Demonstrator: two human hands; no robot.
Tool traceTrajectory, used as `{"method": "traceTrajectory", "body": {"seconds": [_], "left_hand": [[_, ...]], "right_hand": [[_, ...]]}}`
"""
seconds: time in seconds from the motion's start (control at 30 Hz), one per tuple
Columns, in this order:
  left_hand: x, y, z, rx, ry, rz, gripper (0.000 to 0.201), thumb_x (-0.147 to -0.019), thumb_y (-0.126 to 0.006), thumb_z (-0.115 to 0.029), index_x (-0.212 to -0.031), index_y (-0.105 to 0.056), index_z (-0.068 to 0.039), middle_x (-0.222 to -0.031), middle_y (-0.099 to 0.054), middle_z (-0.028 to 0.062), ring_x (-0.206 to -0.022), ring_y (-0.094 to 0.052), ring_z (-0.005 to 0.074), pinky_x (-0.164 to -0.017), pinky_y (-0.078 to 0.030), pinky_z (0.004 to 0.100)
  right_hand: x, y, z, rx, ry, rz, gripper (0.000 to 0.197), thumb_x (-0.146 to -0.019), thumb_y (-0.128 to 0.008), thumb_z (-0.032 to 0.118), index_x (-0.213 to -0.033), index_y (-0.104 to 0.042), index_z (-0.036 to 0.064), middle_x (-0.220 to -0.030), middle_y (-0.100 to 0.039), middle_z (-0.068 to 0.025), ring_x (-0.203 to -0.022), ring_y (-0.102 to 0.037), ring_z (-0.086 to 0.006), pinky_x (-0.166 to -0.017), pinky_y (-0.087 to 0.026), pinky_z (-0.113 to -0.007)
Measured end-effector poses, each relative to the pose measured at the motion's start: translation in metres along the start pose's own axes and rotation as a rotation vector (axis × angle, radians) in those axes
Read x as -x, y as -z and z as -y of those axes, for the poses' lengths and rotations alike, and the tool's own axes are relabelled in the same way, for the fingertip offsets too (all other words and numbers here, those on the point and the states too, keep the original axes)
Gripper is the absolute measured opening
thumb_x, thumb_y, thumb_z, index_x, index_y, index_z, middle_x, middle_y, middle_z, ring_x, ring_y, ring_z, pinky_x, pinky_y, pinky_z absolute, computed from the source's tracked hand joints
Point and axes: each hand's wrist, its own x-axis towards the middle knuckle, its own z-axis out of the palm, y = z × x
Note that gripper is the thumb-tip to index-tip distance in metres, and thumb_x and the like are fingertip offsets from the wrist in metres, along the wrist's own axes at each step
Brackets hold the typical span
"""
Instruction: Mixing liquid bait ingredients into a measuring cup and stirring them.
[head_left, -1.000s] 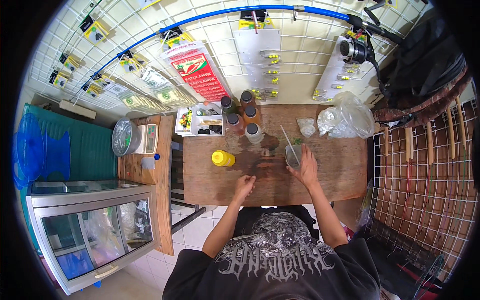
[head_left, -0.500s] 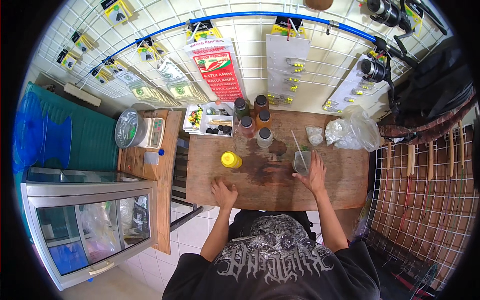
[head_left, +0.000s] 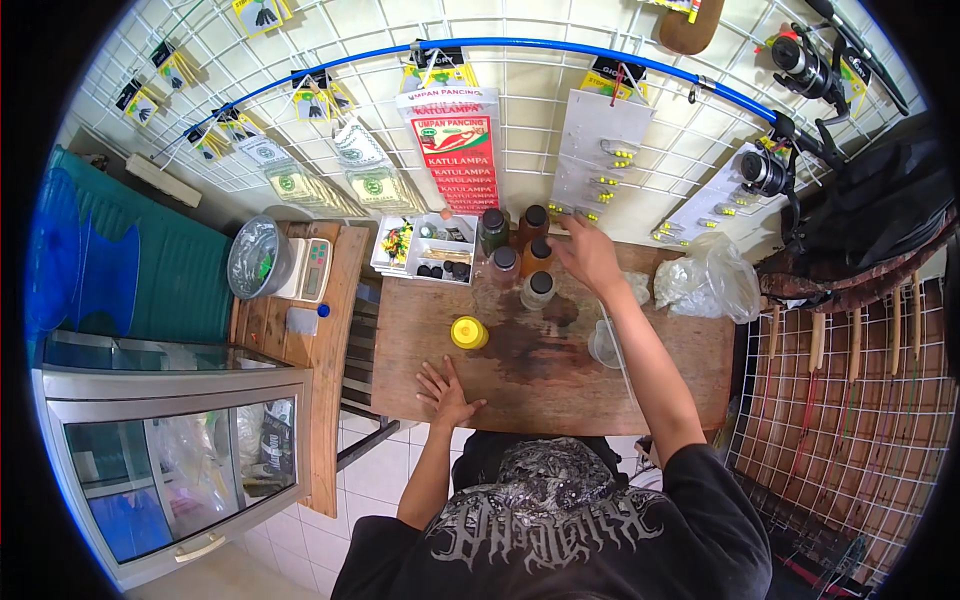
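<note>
The person stands at a wooden counter set against a tiled wall hung with a wire grid. The left hand lies flat on the counter near its front edge, fingers spread and palm down, holding nothing. Just beyond its fingertips, apart from them, stands a small jar with a yellow lid.

The right hand is stretched out over the back of the counter, fingers loosely open and slightly curled, palm down. It hovers just to the right of a cluster of five dark-capped bottles standing upright in the middle rear of the counter. Whether the fingers touch the nearest bottle cannot be told from this view; the hand grips nothing visibly.

Beneath the right forearm, a clear plastic cup stands on the counter, with a thin clear stick leaning out of it. A dark wet stain spreads across the wood between the yellow-lidded jar and the cup. To the right of the hand lies a crumpled clear plastic bag. To the left of the bottles sits a white compartment tray filled with small fishing tackle pieces.

Left of the counter, on a lower wooden shelf, a digital scale carries a round metal bowl. A blue fishing rod arcs across the wire grid, and fishing reels hang at the right.
</note>
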Motion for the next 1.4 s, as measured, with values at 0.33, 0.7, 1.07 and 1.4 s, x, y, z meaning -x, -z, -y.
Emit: {"method": "traceTrajectory", "body": {"seconds": [0.33,0.7,1.07,1.4], "left_hand": [[0.013,0.018,-0.016,0.007,0.022,0.013,0.138,-0.070,-0.091,-0.037,-0.163,0.009,-0.020,-0.161,0.030,0.0286,-0.147,0.025,0.0564,-0.110,0.000,0.0805],[-0.012,0.168,-0.071,0.352,-0.188,-0.833,0.020,-0.087,-0.069,-0.009,-0.105,-0.067,0.001,-0.091,-0.070,0.0177,-0.082,-0.068,0.0305,-0.077,-0.054,0.0406],[-0.075,0.198,-0.205,0.064,-0.792,-0.420,0.047,-0.076,-0.087,-0.025,-0.116,-0.069,-0.008,-0.110,-0.071,0.0139,-0.100,-0.069,0.0340,-0.083,-0.055,0.0429],[-0.085,0.213,-0.189,0.041,-0.719,-0.355,0.046,-0.075,-0.087,-0.017,-0.116,-0.069,-0.009,-0.096,-0.073,0.0170,-0.090,-0.070,0.0378,-0.077,-0.055,0.0451]], "right_hand": [[0.000,-0.037,0.016,0.269,-0.185,0.212,0.054,-0.081,-0.079,0.044,-0.119,-0.065,0.0081,-0.104,-0.069,-0.0223,-0.085,-0.072,-0.0391,-0.070,-0.059,-0.047],[-0.004,-0.045,0.005,0.131,-0.208,0.289,0.042,-0.075,-0.084,0.026,-0.110,-0.069,0.0065,-0.106,-0.066,-0.0260,-0.092,-0.069,-0.0432,-0.079,-0.058,-0.050],[0.001,-0.049,0.004,0.042,-0.231,0.249,0.038,-0.074,-0.082,0.023,-0.106,-0.068,0.0068,-0.104,-0.065,-0.0231,-0.092,-0.069,-0.0438,-0.081,-0.057,-0.052],[0.001,-0.055,-0.005,-0.027,-0.246,0.251,0.045,-0.075,-0.083,0.024,-0.113,-0.067,0.0072,-0.108,-0.064,-0.0242,-0.095,-0.068,-0.0444,-0.082,-0.057,-0.052]]}}
